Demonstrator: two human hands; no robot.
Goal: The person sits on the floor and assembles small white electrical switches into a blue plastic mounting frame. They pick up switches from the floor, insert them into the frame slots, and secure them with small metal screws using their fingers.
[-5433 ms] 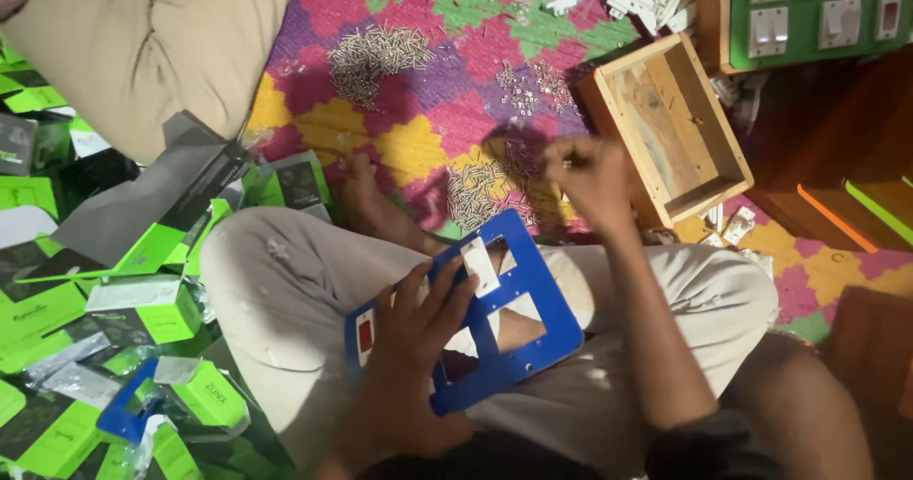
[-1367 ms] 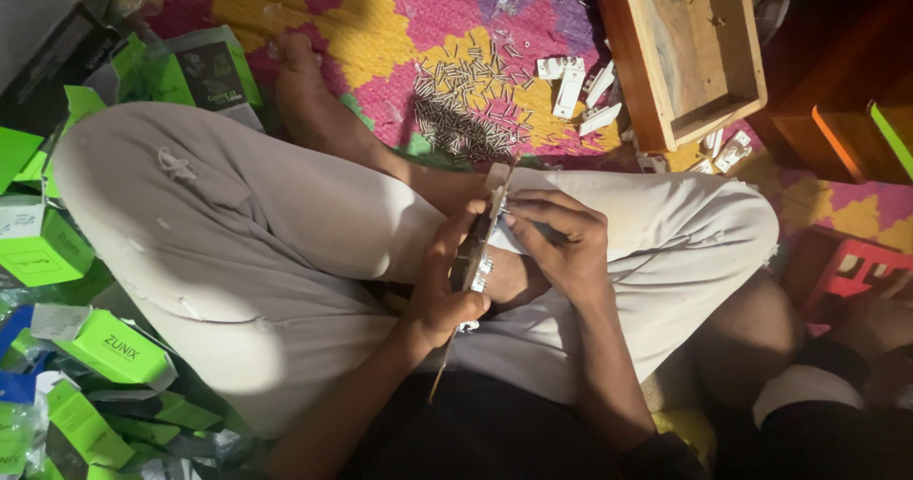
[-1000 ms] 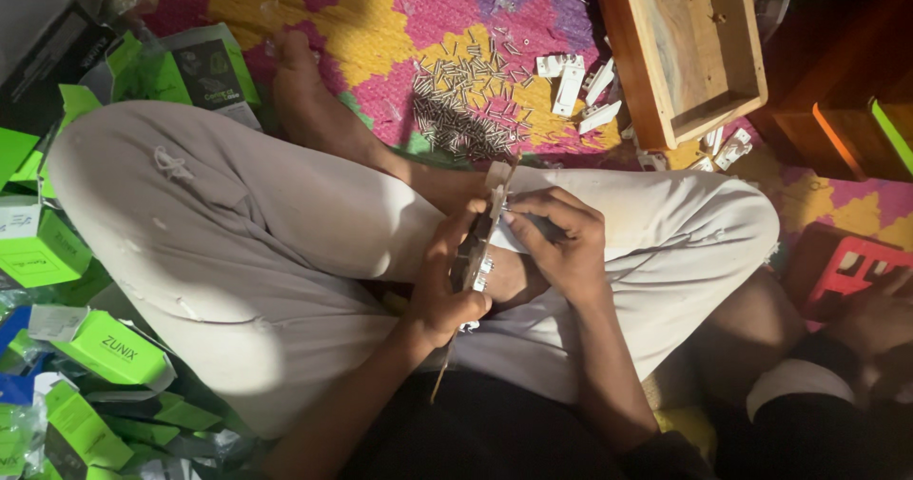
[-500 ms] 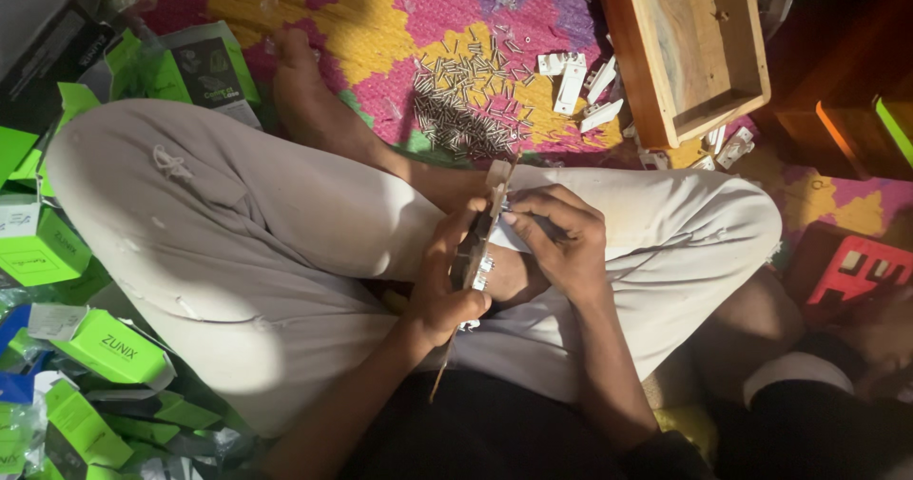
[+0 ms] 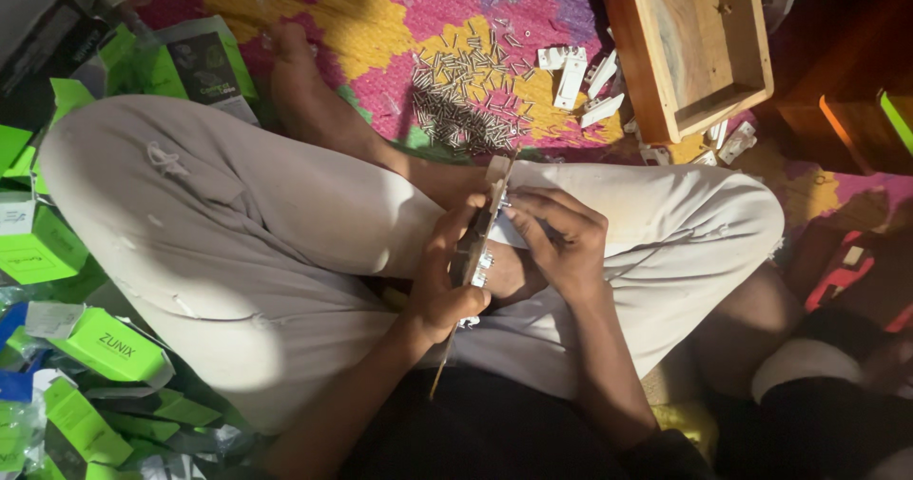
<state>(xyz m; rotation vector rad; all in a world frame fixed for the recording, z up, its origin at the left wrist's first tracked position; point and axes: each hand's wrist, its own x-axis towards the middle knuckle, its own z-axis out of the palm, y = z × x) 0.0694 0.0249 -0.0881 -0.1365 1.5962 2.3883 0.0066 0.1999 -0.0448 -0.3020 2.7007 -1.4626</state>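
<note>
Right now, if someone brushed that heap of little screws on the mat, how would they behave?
The screws would probably scatter, since they lie loose in a heap. Being thin and round, some may roll, though the woven mat could slow them.

A patterned mat (image 5: 380,23) is strewn with screws (image 5: 466,80), white parts (image 5: 575,71), a wooden tray (image 5: 689,42) and green boxes (image 5: 105,342).

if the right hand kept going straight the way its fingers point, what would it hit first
The right hand points left at the edge-on panel that the left hand holds; its fingertips seem already touching it.
</note>
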